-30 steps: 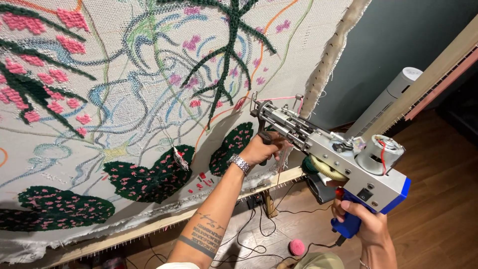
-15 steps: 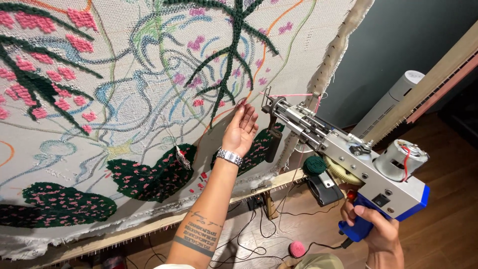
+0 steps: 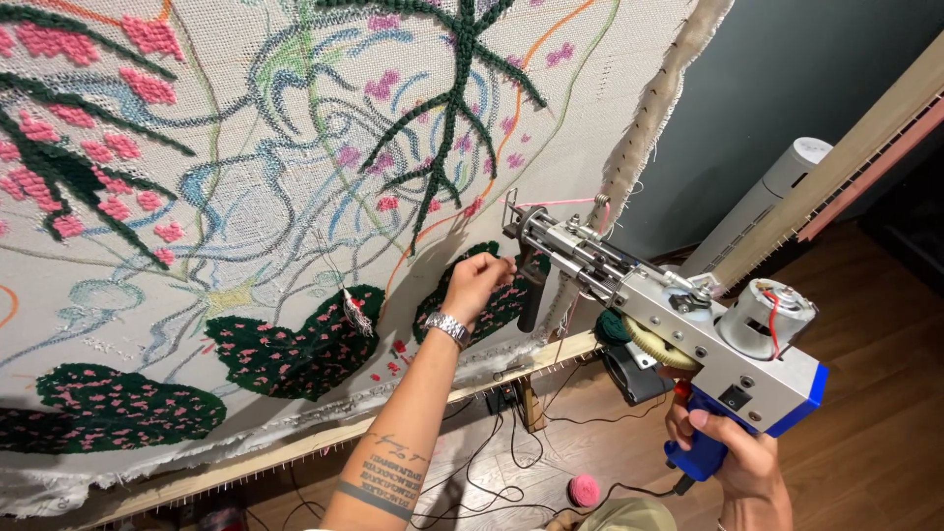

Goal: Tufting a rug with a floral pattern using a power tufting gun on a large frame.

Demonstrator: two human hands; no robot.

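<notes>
The tufting gun (image 3: 678,334) sits low on the right, nearest the camera, its blue grip clamped in the right hand (image 3: 737,462) with the fingers wrapped around the handle and one finger up by the trigger; its grey body carries a small round motor and a yellow gear, and its metal nose points up and left, the tip just beside the stretched cloth (image 3: 295,197), with a strand of pink yarn (image 3: 575,203) running off the nose toward the cloth's frayed edge. The left hand (image 3: 477,280), on a tattooed forearm with a metal wristwatch (image 3: 449,327), reaches up to the cloth just left of the gun's nose, fingers pinched together at a dark green patch; whether they grip a thread I cannot tell. Below the hands, a wooden frame bar (image 3: 295,452) holds the cloth's lower edge, and beneath it black cables (image 3: 492,472) and a pink yarn ball (image 3: 584,489) lie on the wooden floor (image 3: 885,393). The cloth bears dark green leaves, pink flecks and pale blue outlines. Farther right a white tower fan (image 3: 767,206) stands against the dark wall
</notes>
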